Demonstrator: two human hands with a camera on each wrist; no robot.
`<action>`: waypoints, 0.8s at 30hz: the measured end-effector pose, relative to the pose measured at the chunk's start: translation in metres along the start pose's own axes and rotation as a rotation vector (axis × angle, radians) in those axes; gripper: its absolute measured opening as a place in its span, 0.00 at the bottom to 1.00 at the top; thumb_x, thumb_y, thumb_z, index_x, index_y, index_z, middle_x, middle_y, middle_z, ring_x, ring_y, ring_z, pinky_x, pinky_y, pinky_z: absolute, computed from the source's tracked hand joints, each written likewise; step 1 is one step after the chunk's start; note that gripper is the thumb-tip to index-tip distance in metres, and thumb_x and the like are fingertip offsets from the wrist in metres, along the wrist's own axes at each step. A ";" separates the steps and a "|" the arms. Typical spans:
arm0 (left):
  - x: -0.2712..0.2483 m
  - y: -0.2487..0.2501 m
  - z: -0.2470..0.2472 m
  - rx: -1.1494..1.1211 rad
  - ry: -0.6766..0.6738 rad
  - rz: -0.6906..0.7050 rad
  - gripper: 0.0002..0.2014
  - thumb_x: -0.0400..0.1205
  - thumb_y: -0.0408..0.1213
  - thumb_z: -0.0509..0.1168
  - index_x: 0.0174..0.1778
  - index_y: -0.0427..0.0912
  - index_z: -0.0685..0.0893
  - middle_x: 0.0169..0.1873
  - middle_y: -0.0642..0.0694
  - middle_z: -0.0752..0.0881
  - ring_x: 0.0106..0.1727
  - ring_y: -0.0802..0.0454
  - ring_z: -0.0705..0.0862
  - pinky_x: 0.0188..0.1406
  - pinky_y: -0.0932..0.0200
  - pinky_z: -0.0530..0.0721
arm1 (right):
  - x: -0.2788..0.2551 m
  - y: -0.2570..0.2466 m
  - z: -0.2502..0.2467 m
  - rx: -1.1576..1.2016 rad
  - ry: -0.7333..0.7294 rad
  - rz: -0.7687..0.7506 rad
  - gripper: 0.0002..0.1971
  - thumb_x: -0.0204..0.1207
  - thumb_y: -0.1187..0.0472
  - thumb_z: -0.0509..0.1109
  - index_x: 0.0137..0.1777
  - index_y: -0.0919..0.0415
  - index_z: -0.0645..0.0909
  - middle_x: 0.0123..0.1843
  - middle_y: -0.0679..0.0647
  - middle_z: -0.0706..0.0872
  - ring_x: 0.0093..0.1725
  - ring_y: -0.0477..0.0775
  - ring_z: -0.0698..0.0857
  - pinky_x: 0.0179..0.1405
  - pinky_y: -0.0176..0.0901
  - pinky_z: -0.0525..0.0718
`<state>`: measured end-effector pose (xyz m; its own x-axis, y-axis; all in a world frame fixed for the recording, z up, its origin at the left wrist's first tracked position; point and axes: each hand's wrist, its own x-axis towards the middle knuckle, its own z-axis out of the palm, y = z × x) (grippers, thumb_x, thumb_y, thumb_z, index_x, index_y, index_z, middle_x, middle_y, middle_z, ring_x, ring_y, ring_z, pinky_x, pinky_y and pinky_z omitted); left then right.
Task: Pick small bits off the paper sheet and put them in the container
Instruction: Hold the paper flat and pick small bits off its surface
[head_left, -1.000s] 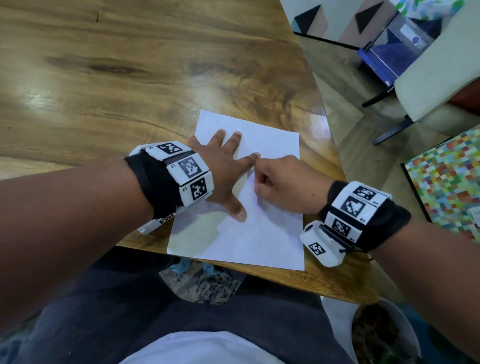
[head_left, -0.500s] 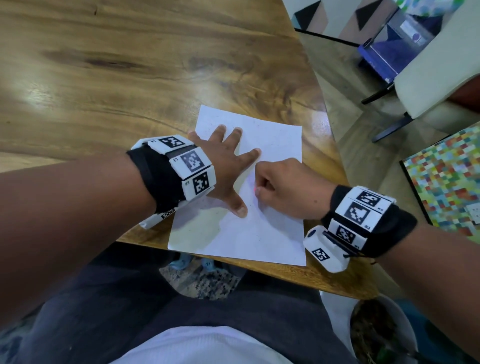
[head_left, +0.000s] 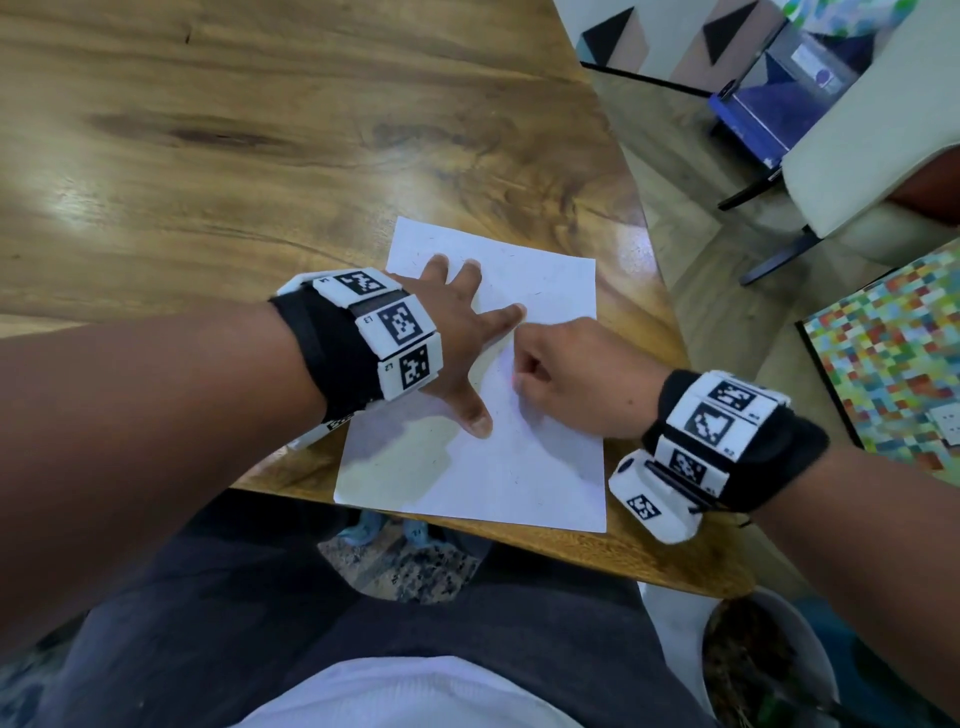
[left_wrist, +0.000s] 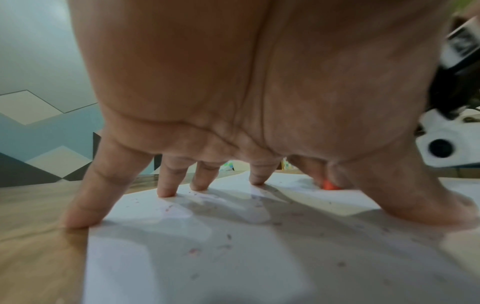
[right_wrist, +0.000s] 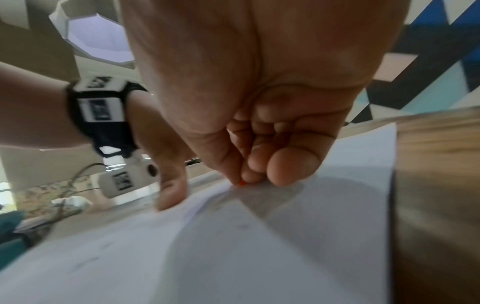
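Note:
A white paper sheet (head_left: 519, 467) lies at the near edge of the wooden table (head_left: 260, 156). My left hand (head_left: 457, 332) presses flat on it with fingers spread; in the left wrist view the fingertips (left_wrist: 166, 191) stand on the paper (left_wrist: 233, 267) among several tiny dark and reddish bits (left_wrist: 193, 251). My right hand (head_left: 561, 374) sits just right of it, fingers curled, tips down on the sheet. It pinches a small orange bit (right_wrist: 241, 183) against the paper (right_wrist: 233, 257), and the bit (left_wrist: 328, 185) also shows past my left thumb.
A round white container (head_left: 769, 665) with dark contents stands on the floor at the lower right, below the table corner. A colourful checkered mat (head_left: 893, 353) and a chair base (head_left: 779, 260) lie to the right. My lap is under the table edge.
Both hands stay in nearly the same spots on the sheet. The right hand has crept slightly toward me while keeping its pinch.

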<state>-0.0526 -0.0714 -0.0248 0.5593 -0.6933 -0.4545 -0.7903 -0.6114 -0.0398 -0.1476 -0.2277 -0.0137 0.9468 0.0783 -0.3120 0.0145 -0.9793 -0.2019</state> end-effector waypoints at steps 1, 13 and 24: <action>0.000 0.000 0.000 0.008 0.007 0.003 0.66 0.60 0.82 0.70 0.86 0.71 0.35 0.90 0.40 0.40 0.89 0.31 0.45 0.69 0.25 0.75 | -0.003 -0.003 0.002 0.016 -0.020 -0.012 0.04 0.78 0.54 0.64 0.43 0.52 0.77 0.37 0.50 0.85 0.38 0.55 0.85 0.38 0.54 0.86; -0.001 0.006 -0.006 0.059 0.009 0.007 0.66 0.61 0.83 0.69 0.87 0.71 0.35 0.88 0.37 0.45 0.85 0.29 0.53 0.63 0.32 0.78 | 0.026 0.033 -0.022 -0.071 0.107 0.206 0.06 0.80 0.59 0.62 0.44 0.57 0.78 0.41 0.52 0.84 0.44 0.57 0.83 0.35 0.46 0.79; 0.001 0.008 -0.009 0.063 -0.011 0.010 0.67 0.61 0.82 0.71 0.86 0.71 0.33 0.87 0.36 0.47 0.85 0.27 0.54 0.59 0.33 0.79 | 0.018 0.032 -0.019 -0.025 0.094 0.165 0.06 0.80 0.57 0.64 0.45 0.56 0.80 0.42 0.49 0.85 0.45 0.55 0.83 0.40 0.47 0.79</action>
<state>-0.0559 -0.0805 -0.0178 0.5483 -0.6949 -0.4653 -0.8106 -0.5785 -0.0911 -0.1237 -0.2610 -0.0080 0.9630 -0.1000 -0.2504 -0.1362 -0.9819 -0.1315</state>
